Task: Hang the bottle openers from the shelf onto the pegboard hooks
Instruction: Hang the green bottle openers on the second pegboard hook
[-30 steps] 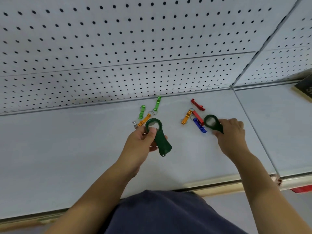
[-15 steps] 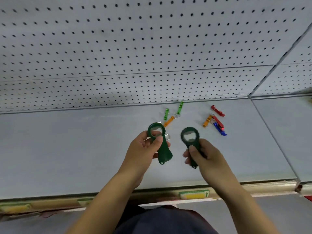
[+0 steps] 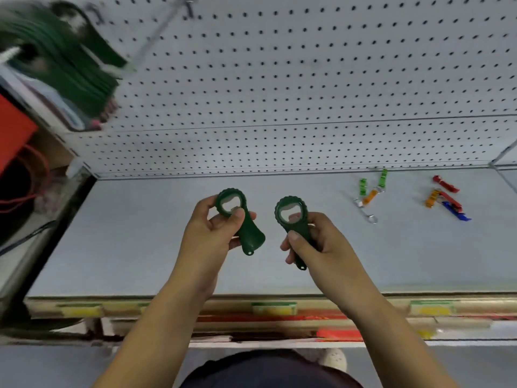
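Observation:
My left hand (image 3: 212, 236) grips a dark green round-headed bottle opener (image 3: 247, 236), head up, above the grey shelf (image 3: 117, 242). My right hand (image 3: 321, 247) holds a second dark green opener (image 3: 291, 212) by its handle, beside the first. Small keychain openers lie on the shelf at the right: green ones (image 3: 382, 178), an orange one (image 3: 369, 196), another orange one (image 3: 431, 198), red ones (image 3: 445, 187) and a blue one (image 3: 456, 211). The pegboard (image 3: 293, 88) rises behind the shelf. At the top left a bare metal hook (image 3: 156, 37) sticks out, next to a blurred row of hanging green openers (image 3: 64, 60).
A red box (image 3: 14, 130) and red cable (image 3: 30, 175) sit at the far left beyond the shelf's end. The shelf's front edge carries yellow and green price labels (image 3: 274, 308). A vertical seam (image 3: 503, 152) divides the pegboard at the right.
My view has swung left and upward, so the hooks and hanging green openers have come into sight. Both hands carried their green openers leftward, away from the small openers on the shelf.

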`<state>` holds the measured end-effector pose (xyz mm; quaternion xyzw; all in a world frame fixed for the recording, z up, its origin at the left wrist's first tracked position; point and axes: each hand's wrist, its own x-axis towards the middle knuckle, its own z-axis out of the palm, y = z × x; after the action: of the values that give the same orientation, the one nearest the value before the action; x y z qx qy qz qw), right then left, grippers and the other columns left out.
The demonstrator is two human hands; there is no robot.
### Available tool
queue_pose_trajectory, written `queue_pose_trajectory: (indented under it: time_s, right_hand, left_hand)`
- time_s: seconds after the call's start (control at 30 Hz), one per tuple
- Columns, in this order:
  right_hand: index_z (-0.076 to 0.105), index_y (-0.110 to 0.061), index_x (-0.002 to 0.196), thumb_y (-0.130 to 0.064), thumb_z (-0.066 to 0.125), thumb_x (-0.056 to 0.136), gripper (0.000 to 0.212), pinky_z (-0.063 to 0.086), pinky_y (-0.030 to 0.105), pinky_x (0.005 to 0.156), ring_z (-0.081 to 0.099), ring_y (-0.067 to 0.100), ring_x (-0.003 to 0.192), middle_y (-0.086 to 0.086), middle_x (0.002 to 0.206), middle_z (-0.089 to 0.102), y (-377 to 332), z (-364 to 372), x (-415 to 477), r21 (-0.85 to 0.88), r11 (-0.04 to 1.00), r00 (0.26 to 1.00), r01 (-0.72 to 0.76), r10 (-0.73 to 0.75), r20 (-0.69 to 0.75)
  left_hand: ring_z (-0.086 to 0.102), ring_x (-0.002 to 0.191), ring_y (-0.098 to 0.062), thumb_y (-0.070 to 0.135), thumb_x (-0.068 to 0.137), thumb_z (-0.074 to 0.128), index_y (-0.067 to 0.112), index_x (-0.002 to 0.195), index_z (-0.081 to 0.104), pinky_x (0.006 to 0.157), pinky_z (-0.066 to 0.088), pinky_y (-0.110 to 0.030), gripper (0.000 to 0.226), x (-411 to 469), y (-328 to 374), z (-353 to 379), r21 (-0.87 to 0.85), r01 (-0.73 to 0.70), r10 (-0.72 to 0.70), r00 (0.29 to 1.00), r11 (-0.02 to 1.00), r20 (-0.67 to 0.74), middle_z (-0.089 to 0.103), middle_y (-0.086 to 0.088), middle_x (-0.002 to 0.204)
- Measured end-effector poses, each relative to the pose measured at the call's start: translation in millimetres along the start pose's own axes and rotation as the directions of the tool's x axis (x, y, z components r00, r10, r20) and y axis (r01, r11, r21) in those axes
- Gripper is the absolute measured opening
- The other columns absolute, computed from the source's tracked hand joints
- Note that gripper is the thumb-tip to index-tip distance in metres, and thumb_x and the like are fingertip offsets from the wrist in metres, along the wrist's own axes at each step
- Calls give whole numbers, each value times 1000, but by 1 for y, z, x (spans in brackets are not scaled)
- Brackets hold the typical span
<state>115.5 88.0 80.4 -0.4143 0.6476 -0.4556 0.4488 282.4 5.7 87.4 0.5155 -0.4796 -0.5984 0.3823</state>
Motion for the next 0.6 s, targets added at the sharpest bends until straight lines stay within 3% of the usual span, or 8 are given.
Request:
queue_pose_trajectory:
  time_s: [0.17, 0.27, 0.33, 0.4, 0.47, 0.53, 0.6]
  right_hand:
    - [53, -34, 117, -26, 63, 96, 25, 48, 18, 68, 69, 9, 71, -5, 89, 74, -33, 93, -14, 15, 995, 995, 102, -102, 5]
    - [54, -34, 119, -23, 73, 89, 37, 51, 14, 61, 67, 22, 69, 5, 83, 71, -62, 137, -20, 3, 979, 979, 205, -205, 6]
    - [52, -39, 118, -25, 76, 87, 42, 55, 25, 59, 63, 30, 71, 11, 78, 68, -80, 161, -24, -10, 959, 959, 282, -282, -5]
    - [49, -45, 119, -29, 75, 86, 45, 57, 47, 67, 59, 34, 71, 11, 75, 66, -97, 181, -27, -27, 933, 933, 358, -358, -20]
    - [47, -45, 119, -29, 75, 86, 46, 54, 54, 67, 58, 33, 70, 10, 77, 67, -114, 197, -28, -32, 901, 900, 433, -434, -47]
    - [48, -42, 120, -26, 76, 86, 47, 56, 44, 67, 61, 23, 69, 2, 79, 66, -129, 208, -27, -58, 857, 853, 512, -515, -87]
    - [51, -36, 123, -21, 77, 85, 48, 54, 23, 67, 67, 13, 77, -8, 83, 65, -143, 214, -25, -116, 806, 793, 580, -592, -143]
  left_hand:
    - [74, 101, -17, 12, 98, 62, 17, 128, 50, 83, 61, -35, 33, -3, 23, -100, -97, -59, 52, 996, 994, -71, 79, -2, 102]
    - [74, 102, -22, 10, 96, 64, 16, 129, 50, 85, 60, -39, 37, -5, 34, -148, -163, -113, 97, 990, 980, -103, 78, -4, 104]
    - [74, 102, -23, 10, 95, 64, 17, 128, 51, 86, 60, -41, 36, -6, 41, -172, -186, -151, 131, 984, 971, -117, 78, -7, 104]
    - [74, 101, -25, 11, 96, 64, 17, 127, 53, 87, 60, -44, 33, -9, 48, -192, -193, -184, 162, 979, 964, -124, 78, -8, 105]
    - [75, 99, -27, 13, 98, 62, 17, 124, 55, 86, 60, -45, 28, -11, 55, -208, -192, -213, 191, 973, 958, -128, 78, -8, 104]
    - [75, 97, -25, 12, 99, 61, 16, 124, 56, 83, 62, -44, 26, -12, 64, -220, -181, -236, 216, 969, 955, -123, 78, -8, 102]
    - [76, 95, -23, 11, 98, 61, 16, 124, 57, 81, 62, -43, 26, -12, 71, -229, -162, -255, 239, 964, 953, -115, 78, -7, 101]
